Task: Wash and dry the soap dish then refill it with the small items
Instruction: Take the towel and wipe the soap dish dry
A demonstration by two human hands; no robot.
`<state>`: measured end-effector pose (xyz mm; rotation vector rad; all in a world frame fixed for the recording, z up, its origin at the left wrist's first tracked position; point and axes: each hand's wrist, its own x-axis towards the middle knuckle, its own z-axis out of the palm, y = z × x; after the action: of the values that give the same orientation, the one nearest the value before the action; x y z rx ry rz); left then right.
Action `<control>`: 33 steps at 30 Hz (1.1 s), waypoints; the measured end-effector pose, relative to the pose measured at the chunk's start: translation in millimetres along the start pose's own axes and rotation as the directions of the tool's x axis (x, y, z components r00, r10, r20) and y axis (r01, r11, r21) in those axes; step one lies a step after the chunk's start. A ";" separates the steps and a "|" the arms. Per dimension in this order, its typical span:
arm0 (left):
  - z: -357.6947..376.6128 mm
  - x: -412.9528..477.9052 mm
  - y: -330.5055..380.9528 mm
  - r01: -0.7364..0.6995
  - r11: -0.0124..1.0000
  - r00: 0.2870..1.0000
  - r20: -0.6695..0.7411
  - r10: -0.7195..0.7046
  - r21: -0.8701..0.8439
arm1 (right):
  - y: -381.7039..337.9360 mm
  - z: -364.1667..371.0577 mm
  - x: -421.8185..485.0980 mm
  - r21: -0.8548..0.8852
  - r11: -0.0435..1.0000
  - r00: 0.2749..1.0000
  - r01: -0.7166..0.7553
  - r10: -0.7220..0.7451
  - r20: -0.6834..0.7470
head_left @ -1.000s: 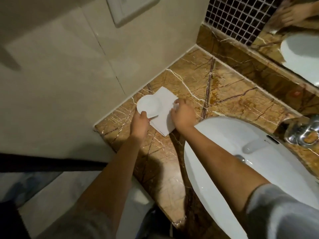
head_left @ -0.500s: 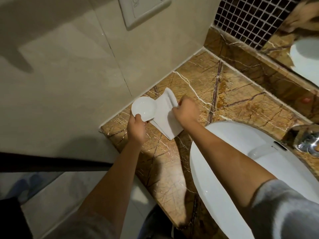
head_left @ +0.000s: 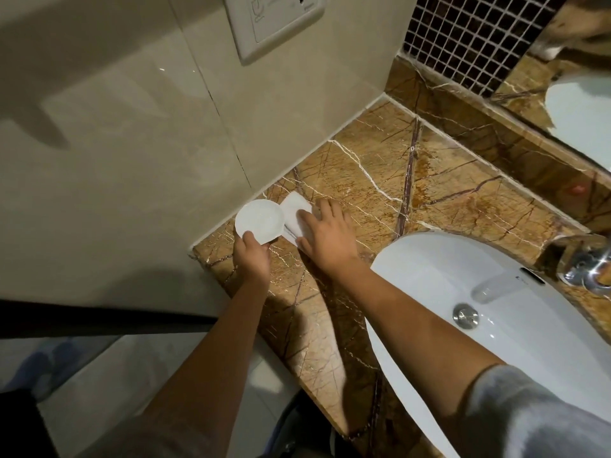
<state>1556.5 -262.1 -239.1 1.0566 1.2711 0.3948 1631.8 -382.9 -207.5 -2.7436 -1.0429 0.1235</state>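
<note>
The round white soap dish [head_left: 259, 219] is empty and tilted, held by its near rim in my left hand [head_left: 251, 254] over the counter's left edge by the wall. Beside it on the right lies a folded white cloth [head_left: 295, 211] on the brown marble counter [head_left: 380, 180]. My right hand [head_left: 325, 234] rests flat on top of the cloth, fingers spread, covering most of it. No small items are visible.
A white oval basin [head_left: 429, 269] with a metal drain [head_left: 465, 315] fills the right side, and a chrome tap [head_left: 585, 266] stands at its far edge. A beige tiled wall with a white switch plate [head_left: 274, 23] bounds the left. A mirror [head_left: 578, 94] lines the back.
My right hand had the cloth lifted and bunched against the dish; now it has laid the cloth down and presses it flat. The dish stays in my left hand, slightly further left.
</note>
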 end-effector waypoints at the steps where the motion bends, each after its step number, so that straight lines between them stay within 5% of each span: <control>1: -0.2 -1.4 -0.5 -0.001 1.000 1.000 -0.004 0.001 -0.005 | 2.0 1.7 0.5 -0.002 1.000 0.999 -0.012 0.012 0.043; 6: 0.3 -0.8 -2.8 -0.023 1.000 0.999 0.035 0.024 -0.010 | -1.0 10.9 -3.3 0.011 0.999 0.991 -0.042 0.040 0.131; 11: -1.1 -11.2 -7.7 -0.083 0.993 0.972 0.226 0.062 0.085 | -3.6 8.6 -14.3 0.047 0.981 0.970 -0.187 0.177 0.164; 16: 21.5 -36.3 -15.9 -0.094 0.992 0.909 0.413 0.051 0.085 | 42.7 -9.1 -51.4 0.413 0.796 0.879 -0.443 0.476 0.024; 19: 49.8 -60.9 -24.4 -0.050 0.994 0.852 0.523 -0.010 0.099 | 77.6 -33.3 -80.9 0.533 0.752 0.852 -0.387 0.513 -0.104; 25: 110.3 -131.5 -54.5 -0.148 0.952 0.687 0.721 -0.095 0.266 | 128.7 -74.0 -147.5 0.296 0.860 0.888 -0.415 0.454 -0.074; 33: 149.8 -216.6 -84.4 -0.150 0.926 0.416 0.872 -0.258 0.346 | 169.2 -85.4 -234.5 0.123 0.793 0.800 -0.596 0.600 0.010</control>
<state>1600.5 -531.1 -192.5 1.2698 0.3327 -0.5157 1579.0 -676.0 -159.8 -2.8413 -0.1061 0.2287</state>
